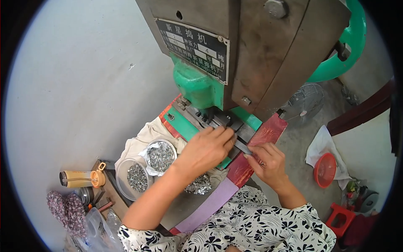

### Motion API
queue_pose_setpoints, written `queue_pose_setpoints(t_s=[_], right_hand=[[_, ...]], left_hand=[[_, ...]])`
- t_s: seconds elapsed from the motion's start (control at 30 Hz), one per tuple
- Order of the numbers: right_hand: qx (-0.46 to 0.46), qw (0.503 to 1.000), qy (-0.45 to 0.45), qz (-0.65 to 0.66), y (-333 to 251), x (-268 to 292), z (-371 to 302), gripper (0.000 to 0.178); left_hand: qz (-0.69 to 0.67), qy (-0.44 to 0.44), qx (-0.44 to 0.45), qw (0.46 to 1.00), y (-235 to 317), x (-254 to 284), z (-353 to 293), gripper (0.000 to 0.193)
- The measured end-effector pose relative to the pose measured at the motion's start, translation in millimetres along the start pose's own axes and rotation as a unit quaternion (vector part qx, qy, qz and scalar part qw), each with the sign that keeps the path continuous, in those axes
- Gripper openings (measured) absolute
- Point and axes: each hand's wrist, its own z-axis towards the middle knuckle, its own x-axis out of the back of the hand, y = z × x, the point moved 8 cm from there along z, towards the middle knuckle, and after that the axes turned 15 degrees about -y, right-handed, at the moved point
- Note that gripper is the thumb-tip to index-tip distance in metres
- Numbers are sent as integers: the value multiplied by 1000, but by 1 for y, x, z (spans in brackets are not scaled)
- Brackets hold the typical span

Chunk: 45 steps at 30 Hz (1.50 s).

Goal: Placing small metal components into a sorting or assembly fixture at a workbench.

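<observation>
Metal strip [242,147]: flat, grey, narrow; lay between the two hands, in front of the dark metal block [219,119] at the foot of the press [262,54]. Its long axis ran slantwise, from the lower right at the right fingers up and leftward to the left fingers, roughly in line with the block. Whether its far end touched the block could not be told, as the left hand covered that spot.

Right hand [269,164]: thumb and forefinger pinched the strip's near end; the strip extended up-left from these tips. This hand had the sure hold.

Left hand [205,147]: nearer the block, back of the hand upward, fingers bunched and bent down at the block's front edge. Fingertips hidden; could not tell whether they pinched anything. The strip lay just to their right and below.

Outward: green plate [183,125] left of the block; red board [269,136] along the right side. Left of the left forearm, a metal bowl [174,152] and a plastic tub [121,185], both with small shiny pieces.
</observation>
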Motion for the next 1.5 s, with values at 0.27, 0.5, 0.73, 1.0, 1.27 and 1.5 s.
queue_pose_setpoints(t_s=[0.27, 0.5, 0.73, 1.0, 1.27, 1.5], right_hand=[[52, 998, 46, 2, -6, -23, 29, 25], [-51, 959, -112, 253, 48, -34, 49, 28], [0, 976, -103, 194, 59, -51, 98, 23], [-72, 962, -164, 205, 59, -71, 109, 25], [-64, 978, -122, 158, 59, -67, 108, 30], [-103, 950, 128, 264, 88, -38, 58, 26]], left_hand=[[-86, 101, 71, 989, 5, -31, -16, 51], [-106, 153, 104, 977, -2, -44, -24, 47], [-114, 183, 115, 970, -2, -44, -22, 44], [-123, 192, 128, 965, -1, -44, -24, 40], [-181, 218, 118, 952, -2, -47, -25, 45], [-314, 332, 228, 860, -10, -69, -57, 82]])
